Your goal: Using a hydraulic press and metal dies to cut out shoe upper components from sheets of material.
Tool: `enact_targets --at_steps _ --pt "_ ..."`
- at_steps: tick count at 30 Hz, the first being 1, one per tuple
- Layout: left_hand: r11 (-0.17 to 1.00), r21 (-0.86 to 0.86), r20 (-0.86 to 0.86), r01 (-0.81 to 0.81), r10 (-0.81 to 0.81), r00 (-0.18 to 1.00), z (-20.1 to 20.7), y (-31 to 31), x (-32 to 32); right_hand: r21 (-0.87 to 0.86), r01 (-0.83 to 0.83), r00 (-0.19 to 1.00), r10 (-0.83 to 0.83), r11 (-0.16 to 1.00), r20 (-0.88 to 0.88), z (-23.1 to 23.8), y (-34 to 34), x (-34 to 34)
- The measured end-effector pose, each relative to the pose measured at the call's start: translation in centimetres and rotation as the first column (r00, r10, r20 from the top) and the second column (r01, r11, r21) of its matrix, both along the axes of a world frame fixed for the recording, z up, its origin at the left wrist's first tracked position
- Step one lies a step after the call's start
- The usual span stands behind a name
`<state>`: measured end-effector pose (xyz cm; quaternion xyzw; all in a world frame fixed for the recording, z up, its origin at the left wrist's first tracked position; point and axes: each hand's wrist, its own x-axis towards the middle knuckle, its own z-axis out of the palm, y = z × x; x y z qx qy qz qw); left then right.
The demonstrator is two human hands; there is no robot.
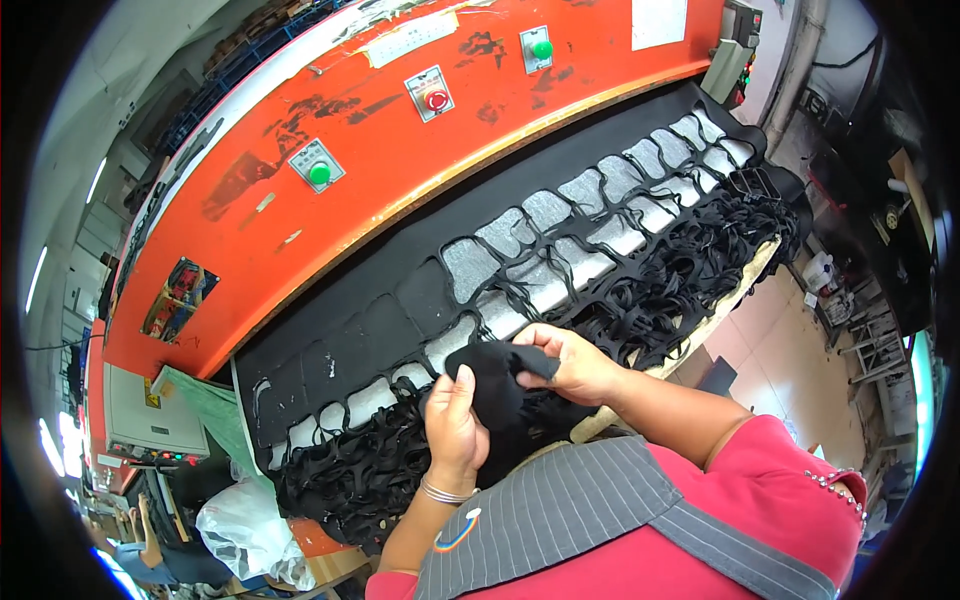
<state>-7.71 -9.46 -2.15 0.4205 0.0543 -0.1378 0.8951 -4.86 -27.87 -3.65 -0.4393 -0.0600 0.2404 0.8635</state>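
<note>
Close to my chest, my left hand (457,425) grips a dark, soft-looking bundle of black cut pieces (492,385), its thumb lying over their edge. The fingers of my right hand (572,366) pinch a flap at the right side of the same bundle. How many pieces there are, I cannot make out. Just beyond both hands lies a black sheet (400,300) with a row of cut-out openings, and a pale grey surface (470,268) shows through them. Thin black strips of the sheet hang between the openings.
Tangled black offcut strips (350,470) heap along the near edge. An orange machine beam (380,130) spans the far side, bearing green buttons (319,173) and a red button (435,100). A white plastic bag (250,525) sits lower left; another person's arm (150,535) shows beyond it.
</note>
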Motion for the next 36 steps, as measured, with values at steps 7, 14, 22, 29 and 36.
enact_targets --at_steps 7,14,22,29,36 --pt "0.652 0.654 0.466 -0.383 0.051 0.883 0.5 -0.1 0.0 0.238 -0.206 0.971 0.228 0.949 -0.069 0.2 -3.0 0.3" --pt "0.487 0.768 0.468 -0.416 0.016 0.883 0.8 0.0 -0.7 -0.591 0.121 0.979 0.003 0.797 0.204 0.6 -1.8 0.0" --pt "0.613 0.706 0.426 -0.355 0.032 0.904 1.9 1.0 -0.8 -0.473 -0.222 0.915 0.350 0.853 0.200 1.5 -4.4 3.9" --pt "0.427 0.810 0.495 -0.401 -0.132 0.859 2.9 0.6 -0.4 -0.687 -0.410 0.680 0.703 0.600 0.208 5.0 0.6 5.5" --pt "0.424 0.815 0.446 -0.395 -0.026 0.894 3.1 3.0 -1.2 -0.662 -0.445 0.767 0.638 0.603 0.066 2.9 -0.4 4.6"
